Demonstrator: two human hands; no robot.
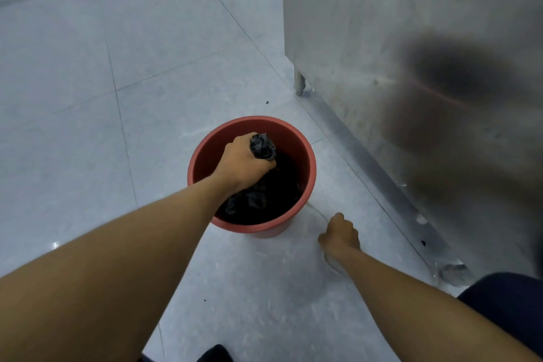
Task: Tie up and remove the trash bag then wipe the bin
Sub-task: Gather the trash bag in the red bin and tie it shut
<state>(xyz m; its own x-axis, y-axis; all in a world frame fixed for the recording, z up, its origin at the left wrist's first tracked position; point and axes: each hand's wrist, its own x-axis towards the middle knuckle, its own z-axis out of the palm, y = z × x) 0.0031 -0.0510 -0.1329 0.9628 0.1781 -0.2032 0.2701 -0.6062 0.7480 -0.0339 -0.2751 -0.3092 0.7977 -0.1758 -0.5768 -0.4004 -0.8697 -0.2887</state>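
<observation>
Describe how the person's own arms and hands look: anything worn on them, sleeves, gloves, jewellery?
The left hand and right hand are bare: no gloves, and no ring or watch that I can make out. Both forearms are bare too, with no sleeve in view down to the frame's edge.

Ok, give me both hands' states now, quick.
Left hand: grips the trash bag by its gathered neck.
Right hand: idle, loosely curled, holding nothing.

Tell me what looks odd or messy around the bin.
Nothing is spilled. A dark speck lies on the floor beyond the bin, and the steel panel beside it is grimy and spotted.
</observation>
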